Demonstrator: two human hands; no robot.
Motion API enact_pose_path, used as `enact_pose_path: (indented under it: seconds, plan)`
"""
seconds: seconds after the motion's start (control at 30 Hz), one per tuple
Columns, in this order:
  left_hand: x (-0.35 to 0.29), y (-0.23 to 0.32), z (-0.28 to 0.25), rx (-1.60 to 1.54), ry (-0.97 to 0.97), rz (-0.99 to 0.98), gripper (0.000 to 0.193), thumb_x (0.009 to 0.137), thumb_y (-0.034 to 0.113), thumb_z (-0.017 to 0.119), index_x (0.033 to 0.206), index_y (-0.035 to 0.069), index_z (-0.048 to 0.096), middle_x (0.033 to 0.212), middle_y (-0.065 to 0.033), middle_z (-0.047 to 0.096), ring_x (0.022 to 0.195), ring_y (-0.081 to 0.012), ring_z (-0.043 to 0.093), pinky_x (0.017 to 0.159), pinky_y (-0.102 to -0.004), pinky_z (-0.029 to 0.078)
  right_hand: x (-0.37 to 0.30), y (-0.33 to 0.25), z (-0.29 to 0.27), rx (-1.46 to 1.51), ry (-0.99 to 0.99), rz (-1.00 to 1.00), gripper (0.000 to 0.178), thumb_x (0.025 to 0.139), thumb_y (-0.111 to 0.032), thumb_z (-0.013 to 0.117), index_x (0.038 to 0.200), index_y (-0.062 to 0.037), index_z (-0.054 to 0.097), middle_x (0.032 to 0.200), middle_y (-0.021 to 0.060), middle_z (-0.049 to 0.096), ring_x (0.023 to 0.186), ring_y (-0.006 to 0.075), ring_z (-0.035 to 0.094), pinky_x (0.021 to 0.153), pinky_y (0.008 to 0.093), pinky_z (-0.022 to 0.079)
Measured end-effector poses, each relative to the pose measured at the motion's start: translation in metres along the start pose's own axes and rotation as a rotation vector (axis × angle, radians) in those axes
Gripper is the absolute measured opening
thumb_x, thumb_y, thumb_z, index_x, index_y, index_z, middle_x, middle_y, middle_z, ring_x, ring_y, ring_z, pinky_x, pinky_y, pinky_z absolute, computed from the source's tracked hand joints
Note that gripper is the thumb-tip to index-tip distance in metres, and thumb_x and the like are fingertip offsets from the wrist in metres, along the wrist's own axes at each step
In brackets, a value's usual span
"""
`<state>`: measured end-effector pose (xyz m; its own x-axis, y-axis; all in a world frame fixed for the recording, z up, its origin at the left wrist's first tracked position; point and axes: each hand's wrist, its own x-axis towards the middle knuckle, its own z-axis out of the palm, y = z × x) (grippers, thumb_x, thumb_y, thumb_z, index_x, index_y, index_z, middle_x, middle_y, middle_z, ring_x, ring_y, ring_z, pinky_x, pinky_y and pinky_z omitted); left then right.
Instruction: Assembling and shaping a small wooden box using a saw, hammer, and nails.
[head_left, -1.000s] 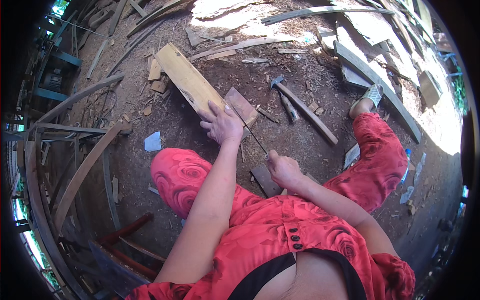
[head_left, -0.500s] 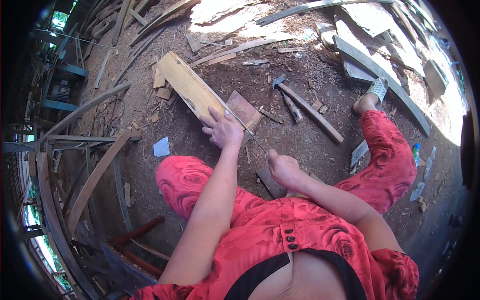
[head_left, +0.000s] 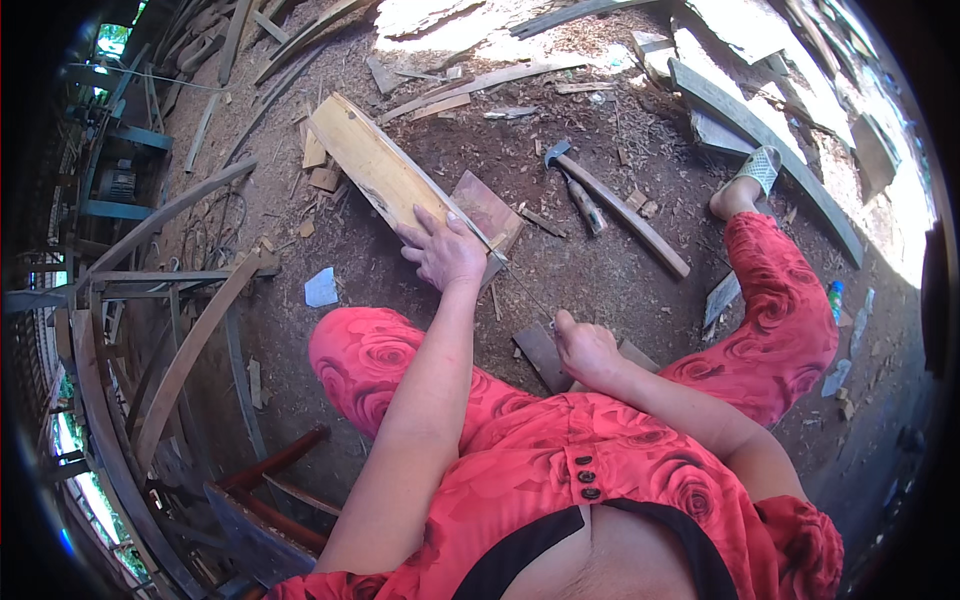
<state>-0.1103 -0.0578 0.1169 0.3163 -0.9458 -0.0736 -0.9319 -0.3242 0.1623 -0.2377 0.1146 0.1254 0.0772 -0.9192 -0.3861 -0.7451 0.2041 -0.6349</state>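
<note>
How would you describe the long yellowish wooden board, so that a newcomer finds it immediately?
Start from the red rose-patterned clothing on the person's left knee. Just beyond it, the bare left hand lies on the near end of the long yellowish wooden board. Its yellow face sets it apart from the reddish-brown wooden block showing beside it.

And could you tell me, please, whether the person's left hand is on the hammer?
No, the left hand is on the pale board, while the hammer lies apart on the ground.

A hammer (head_left: 625, 214) is lying beside what may be a chisel (head_left: 584, 207); a pale scrap (head_left: 321, 287) is resting on the floor (head_left: 640, 312).
</note>
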Motion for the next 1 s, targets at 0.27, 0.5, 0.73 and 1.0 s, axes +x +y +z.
enact_pose_path:
  seconds: [0.27,0.5,0.73,1.0]
  plan:
    - [-0.003,0.007,0.007,-0.018,0.001,0.040,0.061,0.094,0.036,0.039,0.146,0.010,0.023,0.149,-0.0257,0.013,0.123,-0.0414,0.034,0.088,-0.0542,0.047,0.053,-0.012,0.011,0.072,0.171,0.003,0.018,0.083,-0.011,0.043,0.097,0.0008,0.045,0.075,0.0281,0.062,0.074,0.0455,0.063,0.066,0.0543,0.048]
    - [-0.004,0.008,0.002,0.003,0.004,0.030,0.061,0.094,0.037,0.038,0.146,0.010,0.023,0.149,-0.0256,0.012,0.123,-0.0409,0.035,0.088,-0.0537,0.047,0.023,-0.003,0.004,0.057,0.063,0.007,0.016,0.084,-0.011,0.043,0.095,-0.0002,0.046,0.075,0.0278,0.062,0.074,0.0452,0.062,0.067,0.0546,0.047]
    - [-0.003,0.001,0.007,0.003,0.004,0.035,0.061,0.094,0.038,0.038,0.147,0.010,0.022,0.150,-0.0253,0.012,0.123,-0.0410,0.034,0.088,-0.0529,0.047,0.017,0.001,0.005,0.111,0.052,0.003,0.019,0.089,-0.020,0.044,0.096,-0.0021,0.048,0.075,0.0272,0.062,0.074,0.0449,0.062,0.067,0.0538,0.048]
    - [-0.006,0.015,0.007,0.019,-0.011,0.065,0.062,0.093,0.037,0.039,0.146,0.009,0.022,0.150,-0.0256,0.013,0.122,-0.0416,0.035,0.088,-0.0536,0.047,0.059,-0.006,-0.001,0.103,0.118,0.030,0.030,0.095,-0.029,0.041,0.097,-0.0005,0.051,0.078,0.0276,0.063,0.078,0.0449,0.062,0.070,0.0535,0.048]
